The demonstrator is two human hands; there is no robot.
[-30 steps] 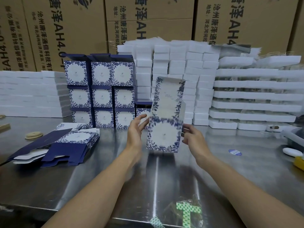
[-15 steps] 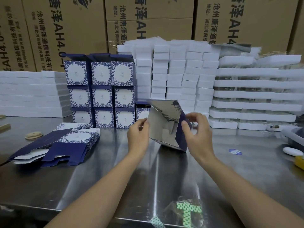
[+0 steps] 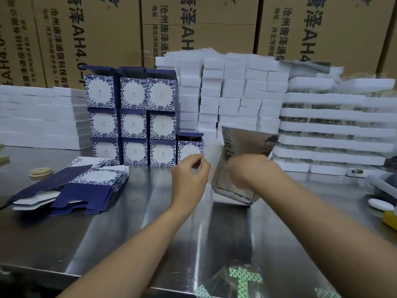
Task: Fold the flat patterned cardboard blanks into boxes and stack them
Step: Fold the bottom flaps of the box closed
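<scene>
Box (image 3: 247, 145) blurred | left hand (image 3: 189, 179) pinches its flap | right hand (image 3: 249, 171) fingers hidden inside, grip unclear

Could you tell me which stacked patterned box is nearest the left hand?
The single box at the stack's right end, with none stacked on it, just behind the left hand.

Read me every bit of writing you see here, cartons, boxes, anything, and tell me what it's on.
"唐泽AH4.0": large, sideways, on the left brown carton; also on the right brown carton, but cut off.
"沧州唐泽通信科技有": smaller line on the left carton, then hidden.
"地址:" and "河北河间": on the middle brown carton, rest hidden.
Too small to read: the centre mark on the stacked patterned boxes.
Blurred: the half-folded box.
</scene>
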